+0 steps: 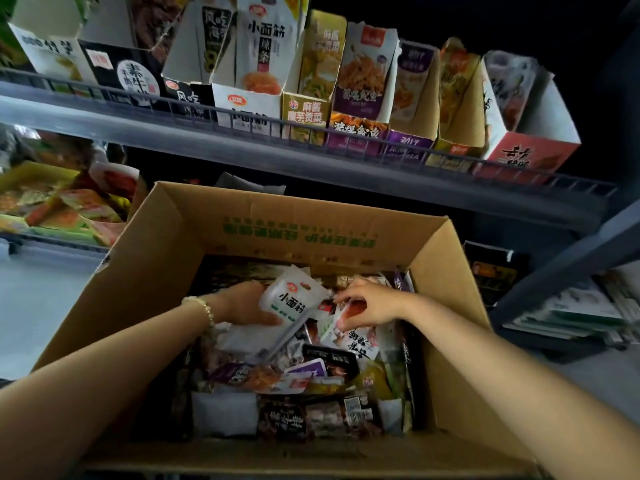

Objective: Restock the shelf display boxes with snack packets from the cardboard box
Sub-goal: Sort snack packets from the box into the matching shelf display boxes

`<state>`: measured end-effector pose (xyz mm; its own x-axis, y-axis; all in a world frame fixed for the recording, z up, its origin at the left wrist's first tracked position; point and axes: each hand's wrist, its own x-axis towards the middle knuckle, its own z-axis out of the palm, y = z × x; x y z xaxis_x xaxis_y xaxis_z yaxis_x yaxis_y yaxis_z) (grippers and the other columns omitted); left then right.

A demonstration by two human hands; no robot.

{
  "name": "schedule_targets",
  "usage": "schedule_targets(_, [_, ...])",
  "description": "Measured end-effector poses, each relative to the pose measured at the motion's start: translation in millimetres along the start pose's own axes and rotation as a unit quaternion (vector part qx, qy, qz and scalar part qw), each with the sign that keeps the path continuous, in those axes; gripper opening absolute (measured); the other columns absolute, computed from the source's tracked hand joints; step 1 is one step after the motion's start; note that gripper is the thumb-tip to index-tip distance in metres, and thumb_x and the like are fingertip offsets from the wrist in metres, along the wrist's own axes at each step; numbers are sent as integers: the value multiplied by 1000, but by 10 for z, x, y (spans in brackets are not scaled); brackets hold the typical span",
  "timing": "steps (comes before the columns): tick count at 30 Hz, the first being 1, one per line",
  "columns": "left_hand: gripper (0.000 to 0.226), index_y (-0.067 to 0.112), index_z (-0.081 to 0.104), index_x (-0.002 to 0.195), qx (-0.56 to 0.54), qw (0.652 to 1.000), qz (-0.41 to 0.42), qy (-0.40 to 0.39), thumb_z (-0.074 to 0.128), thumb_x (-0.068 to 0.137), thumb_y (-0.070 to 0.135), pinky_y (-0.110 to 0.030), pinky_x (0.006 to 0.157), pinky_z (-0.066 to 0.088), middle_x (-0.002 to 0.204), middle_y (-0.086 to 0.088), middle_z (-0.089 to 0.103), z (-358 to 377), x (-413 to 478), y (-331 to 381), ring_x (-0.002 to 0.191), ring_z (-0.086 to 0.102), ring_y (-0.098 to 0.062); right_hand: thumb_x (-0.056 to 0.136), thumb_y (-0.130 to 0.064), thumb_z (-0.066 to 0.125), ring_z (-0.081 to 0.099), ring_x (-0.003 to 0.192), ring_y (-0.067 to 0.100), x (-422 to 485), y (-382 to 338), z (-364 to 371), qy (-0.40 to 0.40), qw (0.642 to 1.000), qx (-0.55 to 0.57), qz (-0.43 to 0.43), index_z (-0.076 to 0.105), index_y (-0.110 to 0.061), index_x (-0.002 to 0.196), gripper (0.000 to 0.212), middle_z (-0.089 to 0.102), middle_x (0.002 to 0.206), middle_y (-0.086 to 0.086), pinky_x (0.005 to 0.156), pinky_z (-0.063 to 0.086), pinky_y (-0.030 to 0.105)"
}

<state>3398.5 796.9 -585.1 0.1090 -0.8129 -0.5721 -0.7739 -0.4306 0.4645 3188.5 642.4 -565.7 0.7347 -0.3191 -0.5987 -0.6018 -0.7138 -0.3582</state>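
An open cardboard box (242, 223) stands in front of me, full of mixed snack packets (311, 379). Inside it my left hand (246, 304) grips a stack of white packets (289, 301) with black characters. To the right, my right hand (367, 306) pinches a red-and-white packet (353, 311) lying on the pile. Above the box, a row of opened display boxes stands on the shelf, among them a white one (247, 107) printed with the same characters as the white packets.
A wire rail (346, 140) runs along the front of the grey shelf. A lower shelf at left holds loose orange and green packets (62, 206). A black display box (491, 271) and stacked packs (575, 313) sit at right.
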Motion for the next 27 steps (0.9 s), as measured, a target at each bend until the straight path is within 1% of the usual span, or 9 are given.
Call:
schedule_targets(4, [30, 13, 68, 108, -51, 997, -11, 54, 67, 88, 35, -15, 70, 48, 101, 0, 68, -165, -276, -107, 90, 63, -15, 82, -52, 66, 24, 130, 21, 37, -9, 29, 11, 995, -98, -3, 53, -32, 131, 55, 33, 136, -2, 107, 26, 37])
schedule_targets(8, [24, 18, 66, 107, -193, 977, -14, 96, 69, 86, 29, -24, 75, 54, 104, -1, 69, -276, -463, -173, 92, 66, -16, 74, -44, 76, 32, 111, 17, 32, -22, 15, 51, 989, -137, -35, 59, -28, 85, 26, 43, 113, -4, 97, 29, 35])
schedule_targets(12, [13, 26, 66, 94, -278, 949, 15, 149, 72, 83, 28, -16, 61, 52, 91, 10, 71, -460, -622, -65, 78, 69, -5, 82, -30, 73, 53, 89, 7, -116, -24, -213, 115, 985, 89, -90, 55, -24, 71, 22, 59, 84, -15, 91, 42, 34])
schedule_targets(14, [15, 23, 68, 92, -339, 921, 25, 192, 75, 80, 28, -16, 58, 53, 83, 10, 74, -532, -707, 35, 74, 71, -5, 86, -19, 69, 63, 82, 5, -225, -113, -336, 173, 933, 295, -111, 59, -18, 81, 11, 68, 82, -11, 83, 51, 30])
schedule_targets(16, [19, 21, 69, 92, -423, 879, 26, 218, 75, 77, 31, -20, 59, 55, 80, 9, 75, -563, -774, 142, 74, 72, -8, 88, -11, 63, 68, 82, 12, -306, -252, -398, 200, 845, 485, -107, 62, -16, 95, 8, 73, 88, 0, 78, 57, 28])
schedule_targets(19, [38, 13, 69, 105, -522, 827, 50, 201, 66, 78, 40, -35, 79, 57, 97, -3, 76, -558, -801, 330, 89, 73, -21, 90, -11, 56, 67, 91, 19, -348, -462, -367, 181, 727, 654, -103, 61, -15, 108, 19, 70, 102, 8, 83, 56, 35])
schedule_targets(22, [39, 13, 60, 111, -546, 815, 27, 194, 57, 91, 46, -44, 87, 55, 101, -8, 74, -499, -741, 488, 89, 71, -25, 94, -14, 48, 68, 90, 20, -380, -633, -304, 133, 684, 709, -105, 60, -17, 113, 22, 71, 102, 7, 77, 56, 36])
schedule_targets(25, [93, 23, 43, 128, -550, 824, -4, 140, 60, 59, 84, -48, 95, 52, 121, -7, 63, -444, -711, 604, 101, 68, -23, 98, -14, 44, 69, 89, 19, -369, -758, -251, 105, 660, 736, -112, 60, -15, 114, 23, 71, 102, 8, 77, 56, 34])
schedule_targets(27, [104, 30, 45, 133, -542, 837, 32, 67, 49, 52, 95, -46, 102, 46, 130, -5, 60, -412, -703, 684, 111, 64, -23, 98, -14, 44, 66, 95, 22, -354, -838, -203, 99, 654, 743, -104, 60, -15, 116, 24, 69, 106, 10, 85, 53, 38])
